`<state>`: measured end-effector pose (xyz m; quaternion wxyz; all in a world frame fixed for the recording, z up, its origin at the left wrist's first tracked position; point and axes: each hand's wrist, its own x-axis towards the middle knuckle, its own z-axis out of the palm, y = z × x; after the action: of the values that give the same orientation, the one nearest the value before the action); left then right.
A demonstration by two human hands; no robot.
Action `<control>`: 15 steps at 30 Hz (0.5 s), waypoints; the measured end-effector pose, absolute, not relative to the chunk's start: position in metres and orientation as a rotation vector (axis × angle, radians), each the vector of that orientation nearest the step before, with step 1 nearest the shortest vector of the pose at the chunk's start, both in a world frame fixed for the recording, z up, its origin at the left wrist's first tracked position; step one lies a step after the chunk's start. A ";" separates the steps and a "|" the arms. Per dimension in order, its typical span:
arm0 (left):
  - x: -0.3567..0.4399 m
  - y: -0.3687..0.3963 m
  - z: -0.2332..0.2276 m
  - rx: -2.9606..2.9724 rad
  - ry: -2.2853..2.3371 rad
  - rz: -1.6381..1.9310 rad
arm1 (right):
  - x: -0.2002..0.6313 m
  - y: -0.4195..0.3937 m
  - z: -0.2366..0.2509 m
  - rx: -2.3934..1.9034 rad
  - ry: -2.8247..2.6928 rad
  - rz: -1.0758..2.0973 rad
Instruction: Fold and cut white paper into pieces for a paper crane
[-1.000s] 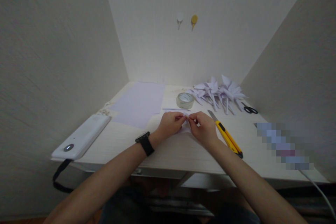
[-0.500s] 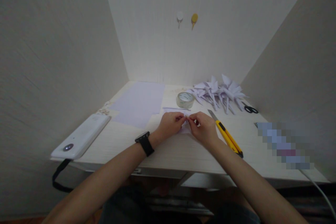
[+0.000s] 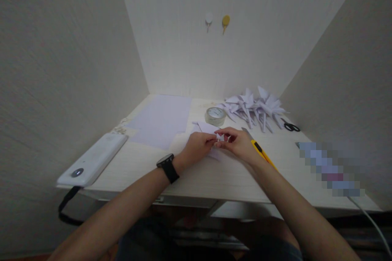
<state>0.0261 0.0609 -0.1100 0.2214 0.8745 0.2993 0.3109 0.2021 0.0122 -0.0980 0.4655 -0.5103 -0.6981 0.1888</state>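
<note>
Both of my hands meet over the middle of the desk (image 3: 208, 179) on a small piece of white folded paper (image 3: 207, 128). My left hand (image 3: 197, 147), with a black watch (image 3: 168, 166) on its wrist, pinches the paper from the left. From the right, my right hand (image 3: 238, 143) pinches the same piece, fingertips touching those of the left. The paper is lifted a little off the desk and partly hidden by my fingers.
A yellow utility knife (image 3: 261, 153) lies just right of my right hand. Behind are a roll of clear tape (image 3: 215, 116), a pile of folded paper shapes (image 3: 255, 108), black scissors (image 3: 290, 127) and flat paper sheets (image 3: 162, 119). A white device (image 3: 93, 160) lies at the left edge.
My hands have raised the folded paper off the desk and shifted slightly away from me; a paper flap now shows behind my left fingers. My right hand has turned, now covering part of the knife.
</note>
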 end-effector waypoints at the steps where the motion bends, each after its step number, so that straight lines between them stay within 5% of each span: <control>1: 0.026 0.060 -0.110 2.413 0.822 0.853 | 0.203 0.013 -0.099 -1.257 -1.710 0.466; 15: 0.028 0.064 -0.108 2.286 0.902 0.812 | 0.202 0.008 -0.105 -1.170 -1.887 0.200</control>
<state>0.0281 0.0638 -0.1083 0.2732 0.8496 0.3351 0.3020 0.2016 0.0079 -0.1046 0.4402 -0.4713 -0.7600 0.0805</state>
